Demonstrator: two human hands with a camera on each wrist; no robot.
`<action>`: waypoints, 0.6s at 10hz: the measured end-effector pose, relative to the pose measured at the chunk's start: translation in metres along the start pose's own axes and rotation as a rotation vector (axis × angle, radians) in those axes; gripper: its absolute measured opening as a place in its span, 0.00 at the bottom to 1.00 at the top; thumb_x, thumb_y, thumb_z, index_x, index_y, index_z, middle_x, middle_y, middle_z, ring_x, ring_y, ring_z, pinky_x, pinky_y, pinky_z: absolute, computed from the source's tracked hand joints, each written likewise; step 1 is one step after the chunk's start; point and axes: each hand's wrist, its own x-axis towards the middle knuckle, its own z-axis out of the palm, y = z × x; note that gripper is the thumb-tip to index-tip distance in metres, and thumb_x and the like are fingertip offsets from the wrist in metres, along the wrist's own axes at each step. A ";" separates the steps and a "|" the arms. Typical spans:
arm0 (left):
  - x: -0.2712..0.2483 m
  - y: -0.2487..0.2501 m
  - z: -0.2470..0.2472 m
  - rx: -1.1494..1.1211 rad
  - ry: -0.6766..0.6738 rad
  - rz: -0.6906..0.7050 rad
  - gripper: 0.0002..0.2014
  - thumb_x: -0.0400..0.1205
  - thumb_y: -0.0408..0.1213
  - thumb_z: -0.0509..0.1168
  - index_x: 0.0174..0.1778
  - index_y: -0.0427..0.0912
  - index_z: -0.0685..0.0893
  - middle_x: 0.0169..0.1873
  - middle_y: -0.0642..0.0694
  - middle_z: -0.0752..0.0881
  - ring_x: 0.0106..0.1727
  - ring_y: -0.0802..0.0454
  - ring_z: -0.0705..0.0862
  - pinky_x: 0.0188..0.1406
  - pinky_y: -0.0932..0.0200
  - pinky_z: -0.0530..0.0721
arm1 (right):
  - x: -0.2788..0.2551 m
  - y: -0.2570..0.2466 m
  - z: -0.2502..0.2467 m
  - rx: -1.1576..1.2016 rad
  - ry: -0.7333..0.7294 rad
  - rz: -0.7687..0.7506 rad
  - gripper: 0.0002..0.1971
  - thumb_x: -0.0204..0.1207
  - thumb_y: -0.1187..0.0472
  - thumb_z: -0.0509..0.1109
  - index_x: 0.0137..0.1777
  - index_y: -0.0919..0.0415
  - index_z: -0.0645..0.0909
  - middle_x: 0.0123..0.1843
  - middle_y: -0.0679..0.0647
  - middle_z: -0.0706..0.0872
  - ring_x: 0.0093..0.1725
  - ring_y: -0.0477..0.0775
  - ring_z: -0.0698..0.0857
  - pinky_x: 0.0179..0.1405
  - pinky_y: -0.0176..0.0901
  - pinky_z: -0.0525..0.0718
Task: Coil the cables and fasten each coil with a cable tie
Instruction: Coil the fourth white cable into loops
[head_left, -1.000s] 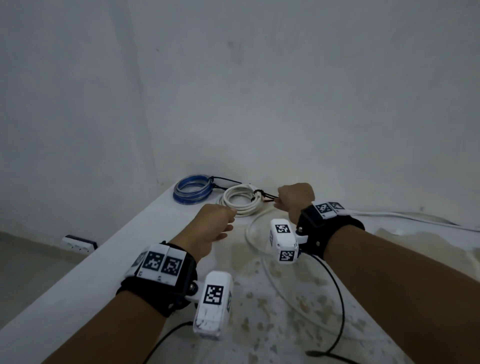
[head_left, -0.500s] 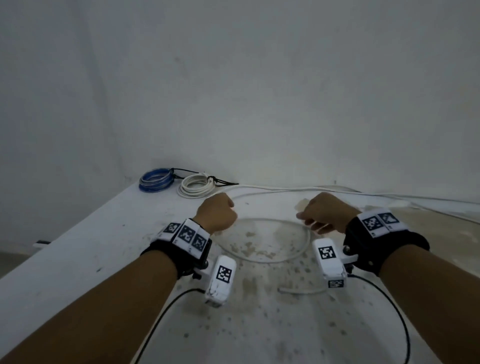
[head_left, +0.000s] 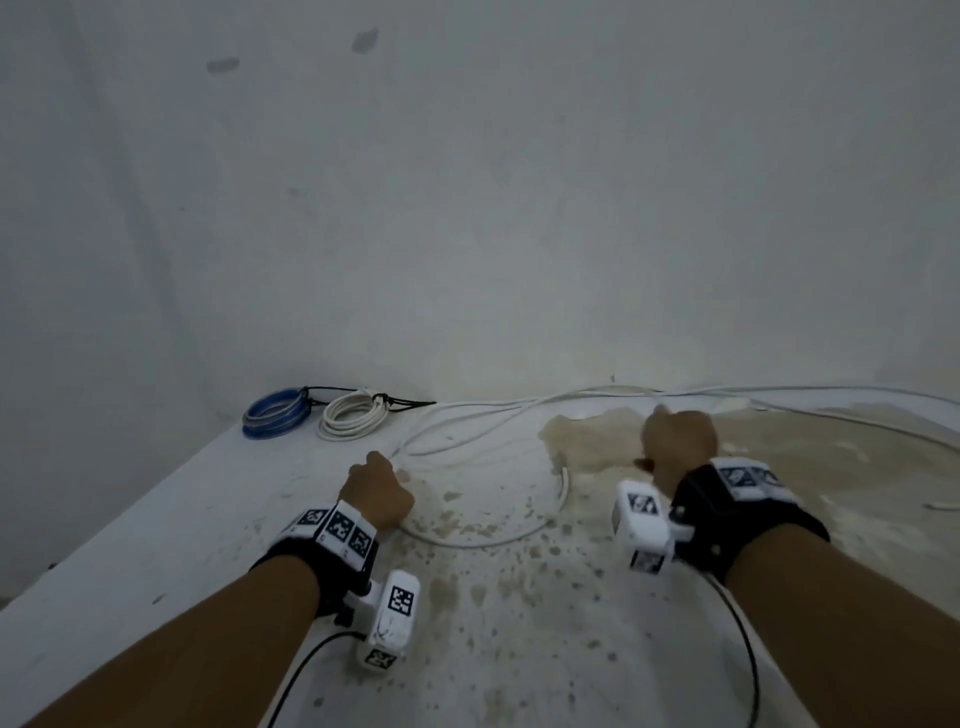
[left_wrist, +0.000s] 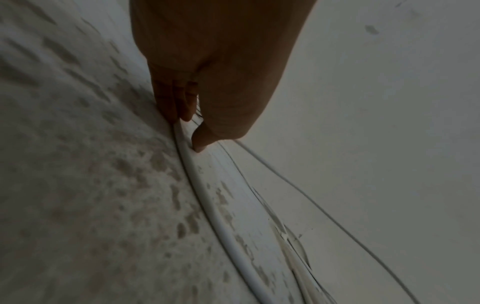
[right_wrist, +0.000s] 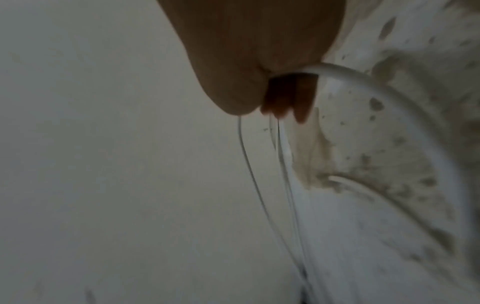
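A long loose white cable lies in a wide loop on the stained white table and runs off to the right along the wall. My left hand is curled on the left side of the loop; the left wrist view shows the cable coming out from under its fingers. My right hand is curled further right, and the right wrist view shows the cable passing through its grip. A blue coil and a white coil, each bound with a black tie, lie at the back left.
The table's left edge drops off diagonally toward the floor. A bare wall closes the back. Thin cable strands trail along the wall to the right. Black camera leads hang from my wrists.
My right hand left the white coil's tie and swung right to the loose cable. My left hand came down onto the loop. The two hands moved apart.
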 end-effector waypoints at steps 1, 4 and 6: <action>-0.001 0.003 -0.002 0.079 -0.079 0.047 0.09 0.77 0.36 0.66 0.50 0.37 0.81 0.54 0.38 0.85 0.58 0.40 0.84 0.46 0.60 0.78 | -0.005 -0.028 -0.039 0.146 0.205 0.086 0.20 0.89 0.56 0.51 0.33 0.53 0.58 0.34 0.51 0.65 0.29 0.47 0.65 0.26 0.35 0.67; -0.032 0.089 -0.002 -0.815 -0.438 -0.051 0.16 0.87 0.49 0.60 0.57 0.38 0.75 0.55 0.32 0.88 0.44 0.42 0.86 0.41 0.54 0.83 | -0.021 -0.048 -0.026 0.479 -0.288 -0.057 0.11 0.83 0.65 0.65 0.38 0.58 0.73 0.23 0.51 0.65 0.17 0.45 0.59 0.16 0.30 0.55; -0.035 0.139 -0.009 -1.353 -0.671 -0.163 0.19 0.88 0.50 0.58 0.62 0.37 0.78 0.51 0.29 0.87 0.47 0.38 0.86 0.46 0.50 0.84 | -0.034 -0.052 -0.017 0.449 -0.568 -0.055 0.07 0.84 0.61 0.66 0.45 0.62 0.80 0.24 0.50 0.70 0.17 0.44 0.59 0.13 0.31 0.56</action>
